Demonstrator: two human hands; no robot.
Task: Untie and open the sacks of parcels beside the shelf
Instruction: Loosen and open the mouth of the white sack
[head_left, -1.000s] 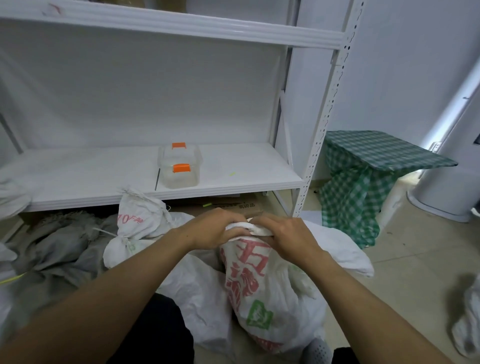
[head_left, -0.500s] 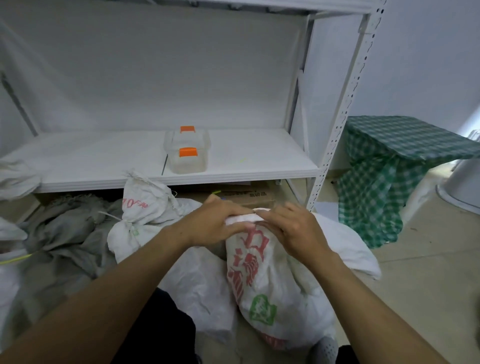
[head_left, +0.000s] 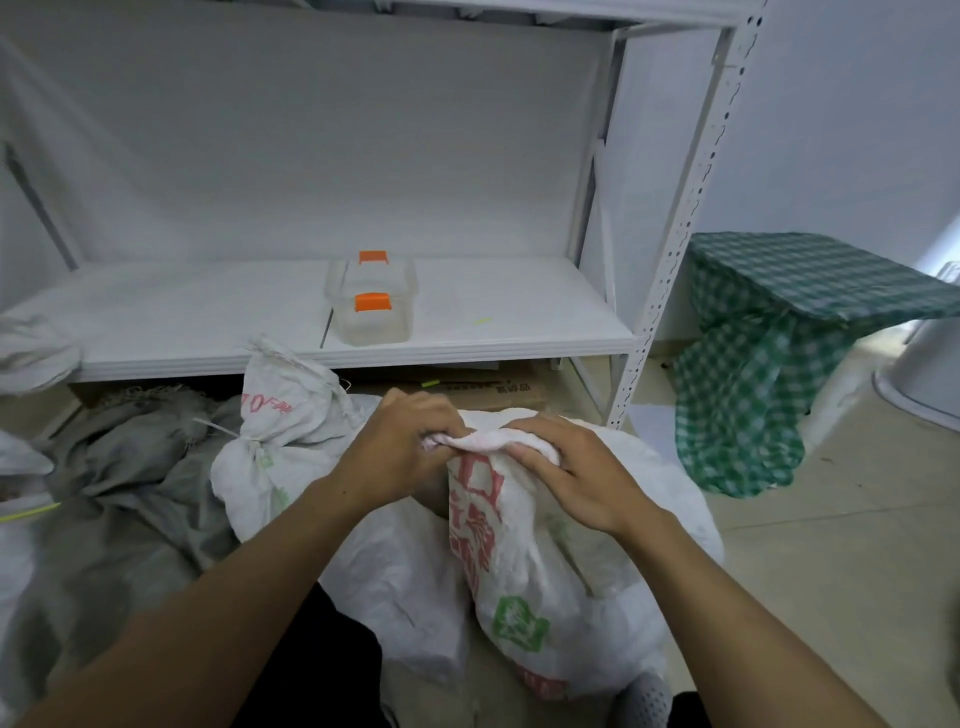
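Note:
A full white woven sack with red characters and a green mark stands on the floor in front of me. Its bunched top edge is gripped from the left by my left hand and from the right by my right hand, fingers curled into the fabric. Whether a tie is still on this neck I cannot tell. Behind it to the left sits a second white sack, its neck cinched with a white tie. Grey sacks lie slumped further left.
A white metal shelf stands just behind the sacks, with a clear box with orange latches on its low board. Flattened cardboard lies under it. A green checked cloth covers a low table at right; tiled floor shows beside it.
The camera has tilted down and drawn closer. Both hands stay on the sack's top and have tightened, bunching the fabric between them.

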